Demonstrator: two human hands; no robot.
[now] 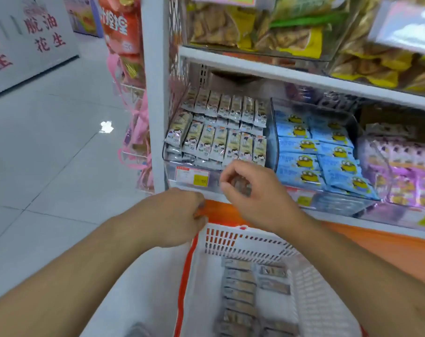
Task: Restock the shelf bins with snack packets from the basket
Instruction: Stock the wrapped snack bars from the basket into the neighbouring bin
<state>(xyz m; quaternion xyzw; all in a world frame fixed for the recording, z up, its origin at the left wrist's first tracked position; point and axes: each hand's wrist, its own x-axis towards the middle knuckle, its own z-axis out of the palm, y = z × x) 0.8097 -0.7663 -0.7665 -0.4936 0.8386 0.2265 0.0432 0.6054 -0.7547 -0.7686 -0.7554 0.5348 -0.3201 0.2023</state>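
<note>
White slatted plastic basket cut off at 6 o'clock, blurred grey snack packets laid inside, left hand curled on orange basket handle, right hand loosely curled, contents indistinct, clear packet-filled shelf bin at 12 o'clock

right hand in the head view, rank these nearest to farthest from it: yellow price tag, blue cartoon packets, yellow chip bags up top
From the right hand:
1. yellow price tag, just to its left on the bin front
2. blue cartoon packets, in the next bin to the right
3. yellow chip bags, on the shelf above

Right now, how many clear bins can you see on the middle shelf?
3. The left bin holds grey packets, the middle bin holds blue packets, and the right bin holds purple packets. More bins may be hidden beyond the right edge.
</note>
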